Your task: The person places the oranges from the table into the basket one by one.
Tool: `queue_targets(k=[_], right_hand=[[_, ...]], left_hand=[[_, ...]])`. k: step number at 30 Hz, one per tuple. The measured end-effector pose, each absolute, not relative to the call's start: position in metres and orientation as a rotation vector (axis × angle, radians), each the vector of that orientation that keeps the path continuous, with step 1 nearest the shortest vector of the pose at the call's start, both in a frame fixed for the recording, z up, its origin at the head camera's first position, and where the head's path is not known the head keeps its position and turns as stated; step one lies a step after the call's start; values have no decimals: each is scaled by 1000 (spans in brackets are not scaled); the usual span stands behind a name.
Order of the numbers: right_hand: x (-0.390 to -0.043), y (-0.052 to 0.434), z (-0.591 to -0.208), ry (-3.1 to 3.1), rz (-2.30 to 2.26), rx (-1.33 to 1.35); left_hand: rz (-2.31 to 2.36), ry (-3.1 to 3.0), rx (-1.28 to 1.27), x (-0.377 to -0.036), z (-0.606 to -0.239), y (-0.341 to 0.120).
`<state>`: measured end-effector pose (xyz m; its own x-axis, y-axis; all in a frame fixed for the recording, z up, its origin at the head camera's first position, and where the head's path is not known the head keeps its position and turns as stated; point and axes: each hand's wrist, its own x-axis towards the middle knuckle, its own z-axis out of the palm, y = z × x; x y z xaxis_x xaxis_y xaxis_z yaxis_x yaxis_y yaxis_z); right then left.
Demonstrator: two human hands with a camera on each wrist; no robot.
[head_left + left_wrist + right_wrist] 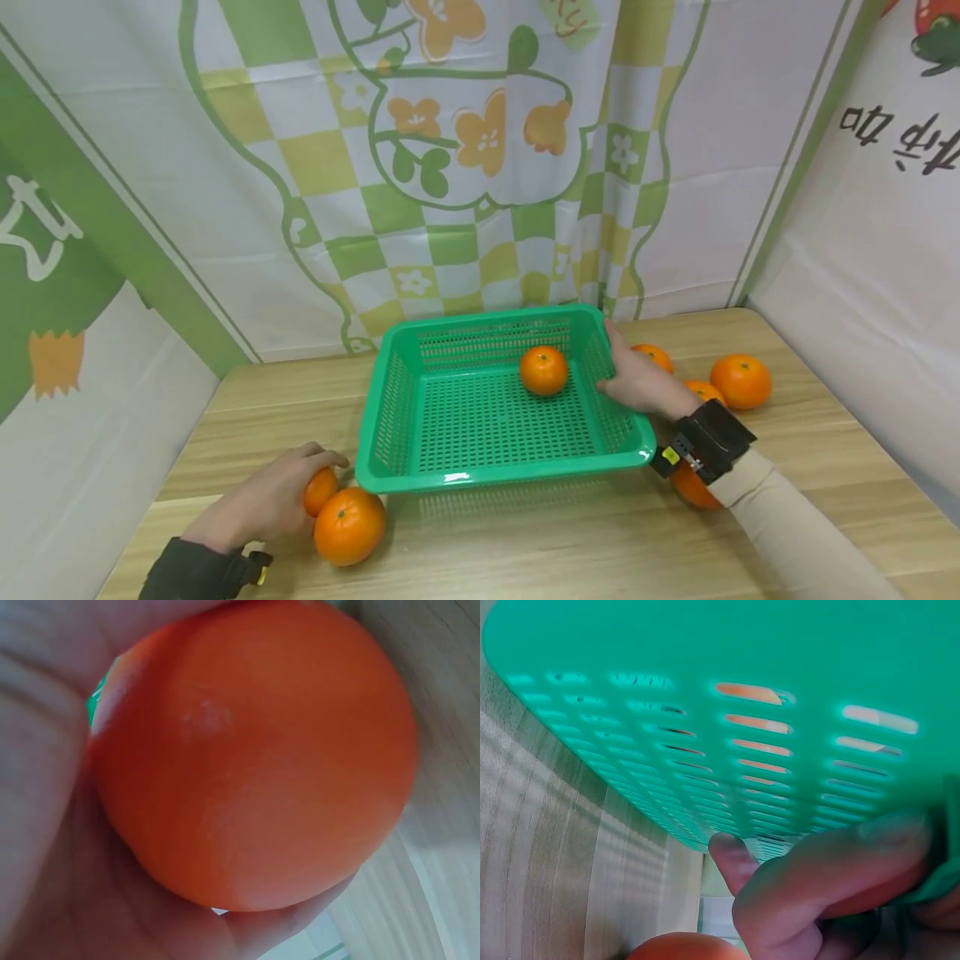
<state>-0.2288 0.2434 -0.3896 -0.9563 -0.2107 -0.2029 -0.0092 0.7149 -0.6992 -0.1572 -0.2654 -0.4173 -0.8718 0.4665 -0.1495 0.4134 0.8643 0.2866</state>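
Note:
My left hand grips an orange beside the basket's near left corner. That orange fills most of the left wrist view, with the palm and fingers curled round it. A larger-looking orange sits on the table just in front of it. With the right hand I hold the right rim of a green plastic basket, thumb on the inner side. From the right wrist view, the fingers curl against the basket's slotted outer wall. One orange lies inside the basket, toward its back right.
Several more oranges lie right of the basket, among them one orange at the far right and one orange partly under my right wrist. Patterned cloth hangs behind the wooden table and along both sides.

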Motion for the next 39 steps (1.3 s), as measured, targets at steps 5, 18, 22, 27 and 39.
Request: queue_targets(k=[5,18,22,27,39], right_hand=[[-229,243,-390,2677,-1040,-194],[-227,243,-388,2698,-1014,-209],[-227,243,-388,2691,-1009,-194],[-226,242,-388,2681,-1024,-184],[-227,242,-389,2668,-1044,-168]], left_hand=[[336,2855,712,-156,-419,-266],[293,2895,676,-152,-421,-267],[300,2905,698,-152,-421,-268],[306,2911,703,-152,-422,-268],[295,2923,711,-153,-424,-268]])
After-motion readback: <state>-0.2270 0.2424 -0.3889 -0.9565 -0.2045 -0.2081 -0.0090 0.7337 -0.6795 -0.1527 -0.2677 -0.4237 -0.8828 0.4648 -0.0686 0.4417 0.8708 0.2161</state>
